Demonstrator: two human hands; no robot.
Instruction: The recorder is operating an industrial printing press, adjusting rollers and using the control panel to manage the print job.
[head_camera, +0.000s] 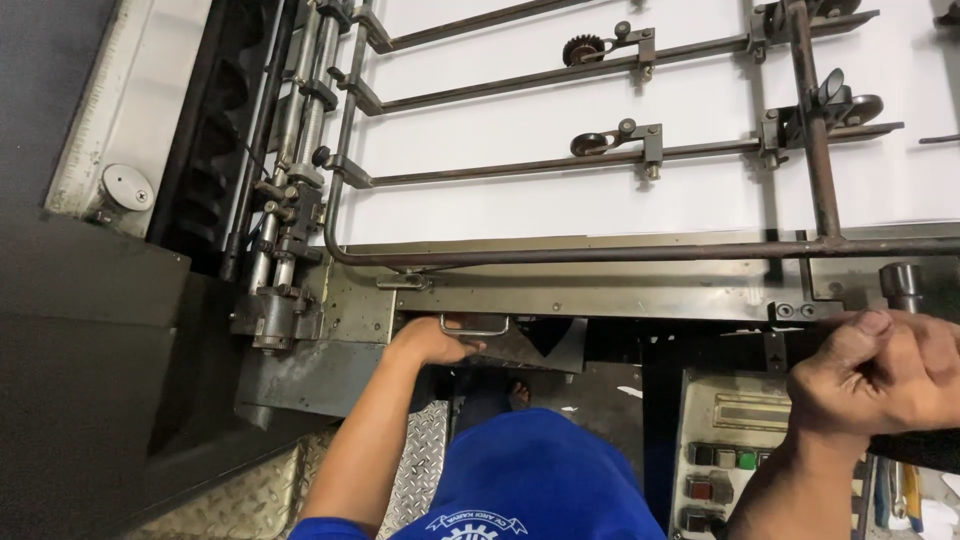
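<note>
Print shop or industrial workshop: a big worn sheet-fed machine (600, 280) with white paper sheets (560, 190) under metal guide rods and small rollers (588, 145), a push-button control panel (725, 465), diamond-plate steel step (425, 460), and grimy concrete floor.

My left hand (432, 343) reaches under the front edge of the machine bed and rests against a small bent-wire metal handle (474, 326), a thin silver loop hanging flat below the worn brass-coloured plate; I cannot tell whether my fingers close round it. My right hand (880, 375) sits at the right front corner, curled in a loose fist over a thick black round bar (915, 450) that runs off the right edge, thumb up by the dark knob.
</note>
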